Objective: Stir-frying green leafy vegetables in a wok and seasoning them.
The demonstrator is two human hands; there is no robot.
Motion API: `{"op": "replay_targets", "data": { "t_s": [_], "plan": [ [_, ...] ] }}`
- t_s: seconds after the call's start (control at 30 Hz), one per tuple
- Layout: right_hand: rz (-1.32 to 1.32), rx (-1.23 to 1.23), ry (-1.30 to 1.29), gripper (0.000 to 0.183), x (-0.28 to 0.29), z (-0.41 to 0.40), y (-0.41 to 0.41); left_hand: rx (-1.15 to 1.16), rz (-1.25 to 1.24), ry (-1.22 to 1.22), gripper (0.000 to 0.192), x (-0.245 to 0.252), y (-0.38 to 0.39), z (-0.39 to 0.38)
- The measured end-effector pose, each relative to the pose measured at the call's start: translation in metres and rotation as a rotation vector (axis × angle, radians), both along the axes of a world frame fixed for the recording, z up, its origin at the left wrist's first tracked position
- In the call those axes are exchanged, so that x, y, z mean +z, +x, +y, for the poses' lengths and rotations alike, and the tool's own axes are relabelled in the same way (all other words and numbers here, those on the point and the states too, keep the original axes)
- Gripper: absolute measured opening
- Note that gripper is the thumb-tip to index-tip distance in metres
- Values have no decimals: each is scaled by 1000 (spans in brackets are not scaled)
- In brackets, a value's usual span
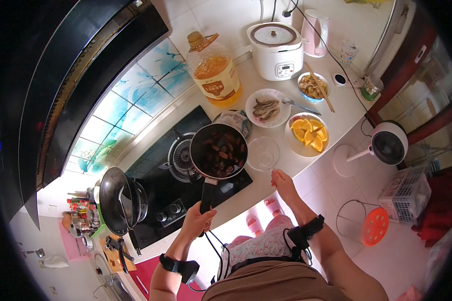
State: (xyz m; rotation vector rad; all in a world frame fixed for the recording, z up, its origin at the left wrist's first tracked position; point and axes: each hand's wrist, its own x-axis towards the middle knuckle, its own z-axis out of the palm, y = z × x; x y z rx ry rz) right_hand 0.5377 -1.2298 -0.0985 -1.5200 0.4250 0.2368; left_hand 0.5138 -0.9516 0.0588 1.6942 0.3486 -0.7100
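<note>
My left hand [198,222] is closed around the black handle [208,197] of a dark saucepan [219,129]. Dark brown chunks of food [223,154] in glossy liquid fill the pan's bottom. The pan is over the right side of the gas hob [150,222], beside a round burner [184,156]; what supports it underneath is hidden. On the counter to its right, a clear shallow dish [263,152] lies at the fingertips of my right hand [283,184], which pinch its near edge. Behind the pan, a folded cloth [231,119] is partly covered.
A wok [115,203] occupies the left burner, its handle pointing towards me. Orange wedges [309,133], a plate of fish [266,109] and a food bowl [312,87] stand right. Behind are an oil jug [216,79] and rice cooker [277,56]. The range hood [98,64] overhangs the left.
</note>
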Motion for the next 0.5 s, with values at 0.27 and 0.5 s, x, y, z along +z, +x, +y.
{"op": "replay_targets", "data": {
  "t_s": [0.27,0.5],
  "plan": [
    [15,-12,5,33,-2,2,1,-15,-13,20,14,3,1,0],
    [-12,-9,-1,34,2,6,2,-41,-44,54,13,7,4,-1]
  ]
}}
